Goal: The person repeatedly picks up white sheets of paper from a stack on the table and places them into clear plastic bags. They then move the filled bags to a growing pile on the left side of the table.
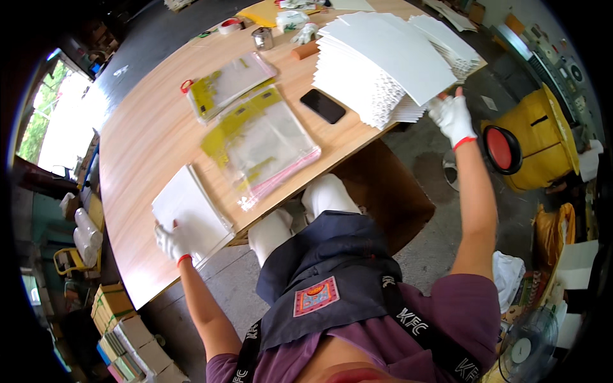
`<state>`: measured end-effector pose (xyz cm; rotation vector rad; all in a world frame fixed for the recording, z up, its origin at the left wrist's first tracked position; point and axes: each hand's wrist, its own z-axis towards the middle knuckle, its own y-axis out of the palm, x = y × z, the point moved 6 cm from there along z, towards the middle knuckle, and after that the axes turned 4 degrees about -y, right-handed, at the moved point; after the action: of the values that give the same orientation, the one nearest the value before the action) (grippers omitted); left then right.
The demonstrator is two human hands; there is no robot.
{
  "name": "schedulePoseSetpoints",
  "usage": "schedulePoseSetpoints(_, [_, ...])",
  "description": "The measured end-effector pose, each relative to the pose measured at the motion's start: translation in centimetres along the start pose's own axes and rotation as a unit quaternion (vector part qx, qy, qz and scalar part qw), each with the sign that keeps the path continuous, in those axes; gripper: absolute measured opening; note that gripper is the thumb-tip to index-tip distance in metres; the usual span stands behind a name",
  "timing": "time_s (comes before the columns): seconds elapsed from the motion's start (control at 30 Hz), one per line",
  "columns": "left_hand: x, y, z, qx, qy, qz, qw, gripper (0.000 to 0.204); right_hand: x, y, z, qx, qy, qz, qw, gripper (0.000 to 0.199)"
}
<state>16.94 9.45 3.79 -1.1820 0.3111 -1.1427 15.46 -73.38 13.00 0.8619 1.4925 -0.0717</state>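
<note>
My left hand [171, 244], in a white glove with bare fingertips and a red cuff, grips the left edge of a small pile of white sheets [193, 207]. Its thumb lies over the top, while the other fingers are partly hidden along the side. The pile sits by the table's near edge. Far to the right, my right hand [452, 120], gloved the same way, has its thumb and a finger at the near right corner of a large white sheet [399, 51]. That sheet tops a tall, fanned stack of white sheets [357, 86].
Two piles of clear plastic sleeves with yellow-green print [271, 137] lie mid-table, beside a black phone [322, 106]. Behind them are a metal cup [262, 38], a tape roll [230, 25] and a brown cylinder [305, 50]. A yellow bin-like container [536, 137] stands right of the table.
</note>
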Motion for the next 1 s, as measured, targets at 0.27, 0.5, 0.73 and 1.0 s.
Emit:
schedulePoseSetpoints(0.27, [19.4, 0.8, -9.3, -0.269, 0.357, -0.126, 0.886, 0.027, -5.9, 2.8, 3.9, -0.009, -0.045, -0.182, 0.982, 0.035])
schedulePoseSetpoints(0.5, [26.4, 4.0, -13.2, -0.316, 0.374, 0.137, 0.861, 0.028, -4.0, 8.6, -4.9, -0.131, -0.130, -0.068, 0.981, 0.025])
schedulePoseSetpoints(0.73, [23.6, 6.0, -10.1, -0.310, 0.318, -0.037, 0.895, 0.022, 8.6, 8.9, -16.5, -0.246, 0.130, -0.056, 0.959, 0.047])
schedulePoseSetpoints(1.0, [21.2, 3.4, -10.3, -0.205, 0.373, -0.154, 0.892, 0.033, 19.7, 5.2, -18.1, -0.124, 0.213, 0.074, 0.966, 0.044])
